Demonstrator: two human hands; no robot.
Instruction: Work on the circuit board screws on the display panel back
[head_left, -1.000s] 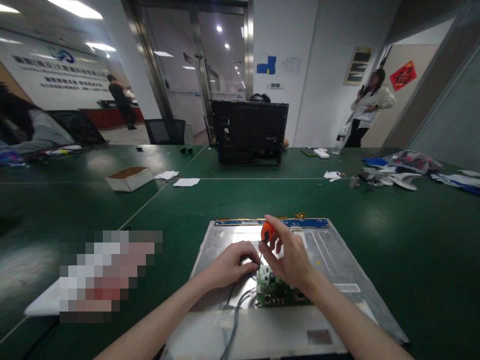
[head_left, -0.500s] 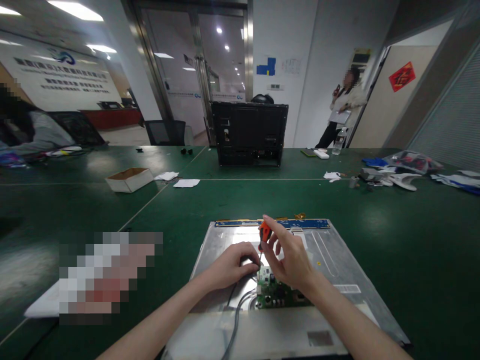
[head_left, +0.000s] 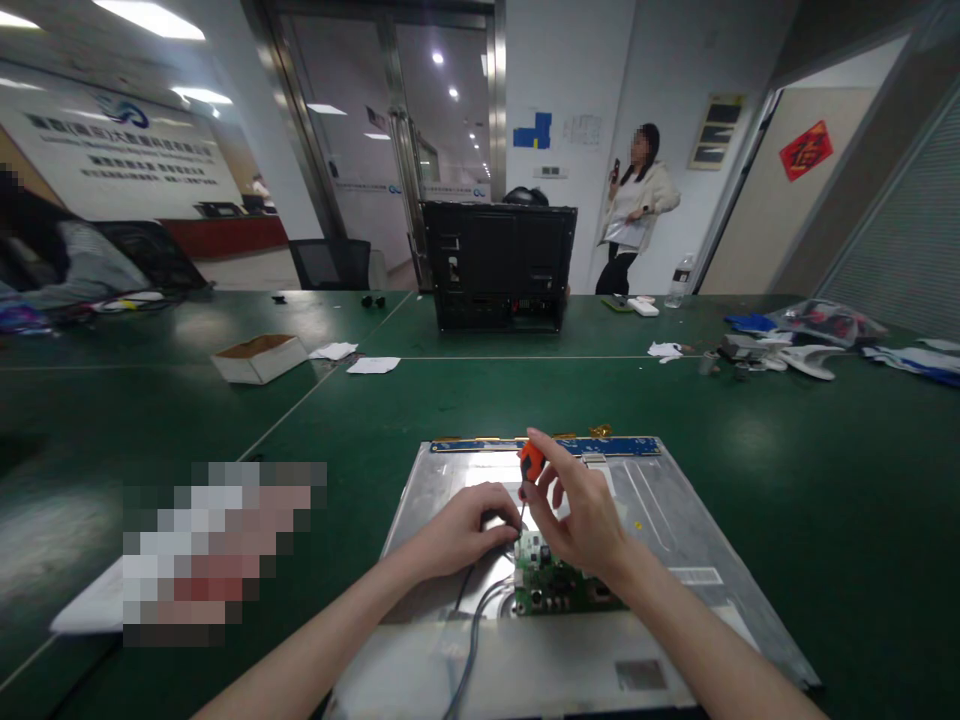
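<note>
Screwdriver (head_left: 529, 470), orange-handled and thin-shafted, is standing upright on the green circuit board (head_left: 551, 582), right hand (head_left: 581, 520) grip pinching its handle; left hand (head_left: 461, 528) is resting curled on the flat metal panel (head_left: 675, 520), grip unclear.

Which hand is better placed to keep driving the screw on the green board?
Right, most likely. The right hand holds the orange-handled screwdriver upright, its tip down at the green circuit board. The left hand rests flat on the metal panel beside it, steadying.

Circuit board (head_left: 551, 580) on the metal panel (head_left: 675, 530) — cardboard box (head_left: 259, 357) far left, monitor (head_left: 500, 265) behind.
</note>
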